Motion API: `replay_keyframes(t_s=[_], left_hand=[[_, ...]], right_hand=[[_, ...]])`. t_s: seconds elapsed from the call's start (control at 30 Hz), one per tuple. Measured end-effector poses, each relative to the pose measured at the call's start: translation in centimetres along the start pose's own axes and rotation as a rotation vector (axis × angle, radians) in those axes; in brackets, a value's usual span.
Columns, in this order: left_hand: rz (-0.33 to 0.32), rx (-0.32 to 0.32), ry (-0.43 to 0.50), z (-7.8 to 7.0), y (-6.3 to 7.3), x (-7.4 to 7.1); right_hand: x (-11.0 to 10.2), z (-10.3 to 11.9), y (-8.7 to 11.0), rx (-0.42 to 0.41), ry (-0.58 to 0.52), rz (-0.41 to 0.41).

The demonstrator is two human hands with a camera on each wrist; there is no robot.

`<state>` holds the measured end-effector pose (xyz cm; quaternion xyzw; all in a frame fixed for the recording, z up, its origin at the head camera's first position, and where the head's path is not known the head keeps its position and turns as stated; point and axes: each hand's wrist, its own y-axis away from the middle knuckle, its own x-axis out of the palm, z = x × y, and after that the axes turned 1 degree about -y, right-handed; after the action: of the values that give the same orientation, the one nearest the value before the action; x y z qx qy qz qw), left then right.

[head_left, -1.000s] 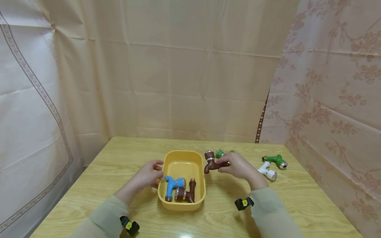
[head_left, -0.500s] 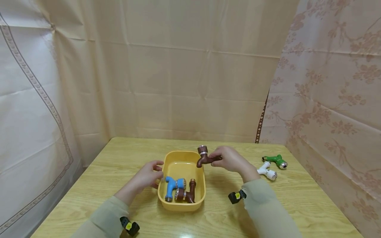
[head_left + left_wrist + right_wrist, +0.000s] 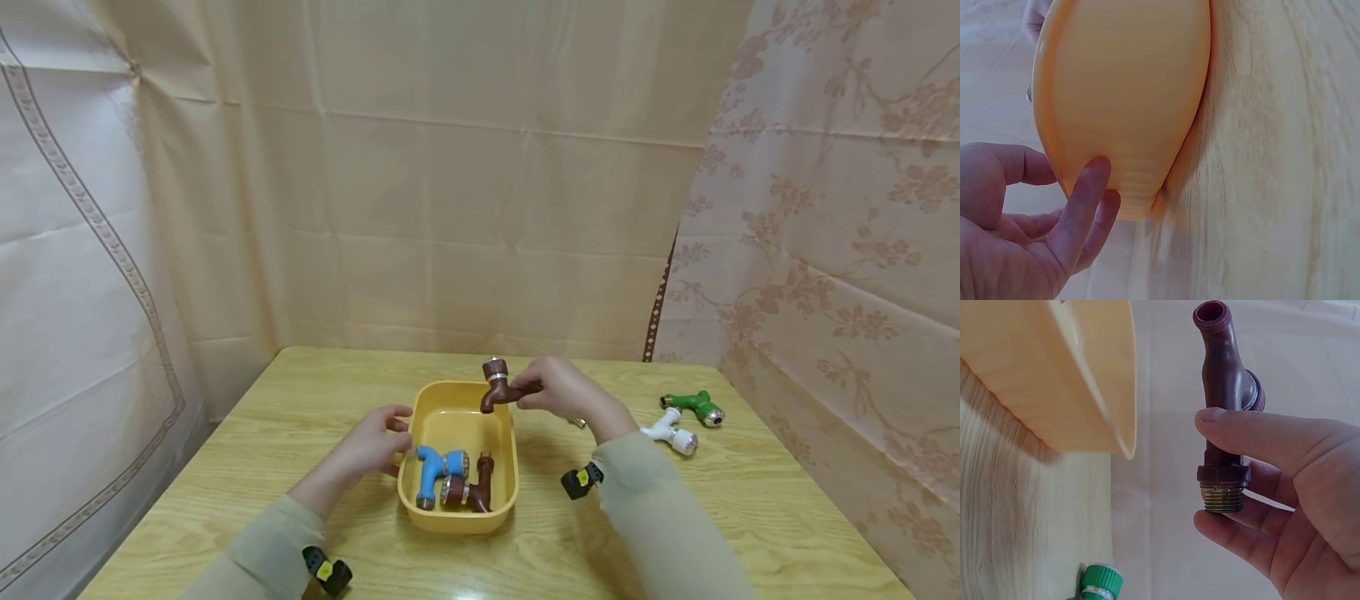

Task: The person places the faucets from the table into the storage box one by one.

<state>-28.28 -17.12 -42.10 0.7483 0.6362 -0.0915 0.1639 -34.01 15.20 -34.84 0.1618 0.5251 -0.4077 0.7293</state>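
Note:
In the head view my right hand point(image 3: 558, 387) pinches a dark brown tap point(image 3: 498, 387) over the far right rim of a yellow plastic tub point(image 3: 461, 521). In the right wrist view, the thumb lies across the brown tap's body point(image 3: 1219, 384); fingers sit behind it near the brass threaded end. My left hand point(image 3: 375, 442) rests at the tub's left side with loosely spread fingers. Two fingertips point(image 3: 1099, 167) lie against its outer wall in the left wrist view. Inside the tub lie a blue tap point(image 3: 430, 475) and another brown tap point(image 3: 480, 487).
On the table's right side lie a white tap point(image 3: 671, 432) and a green tap point(image 3: 693, 407). Another green tap point(image 3: 1100, 581) shows on the table in the right wrist view, mostly hidden by the right hand in the head view. Curtains hang behind the wooden table point(image 3: 330, 375).
My right hand has lifted the brown tap from beside the tub and carried it up and left, over the rim. The left hand has kept its place.

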Motion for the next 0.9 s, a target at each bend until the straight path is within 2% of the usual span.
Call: replay_keyframes(t_s=[0.2, 0.6, 0.9], left_hand=[[0.006, 0.0, 0.008, 0.0, 0.0, 0.0], [0.005, -0.003, 0.018, 0.1, 0.1, 0.1], [0.002, -0.002, 0.021, 0.0, 0.2, 0.1]], right_hand=[[0.1, 0.5, -0.9, 0.032, -0.002, 0.034], [0.7, 1.5, -3.0, 0.015, -0.034, 0.086], [1.5, 1.9, -4.4, 0.019, 0.011, 0.134]])
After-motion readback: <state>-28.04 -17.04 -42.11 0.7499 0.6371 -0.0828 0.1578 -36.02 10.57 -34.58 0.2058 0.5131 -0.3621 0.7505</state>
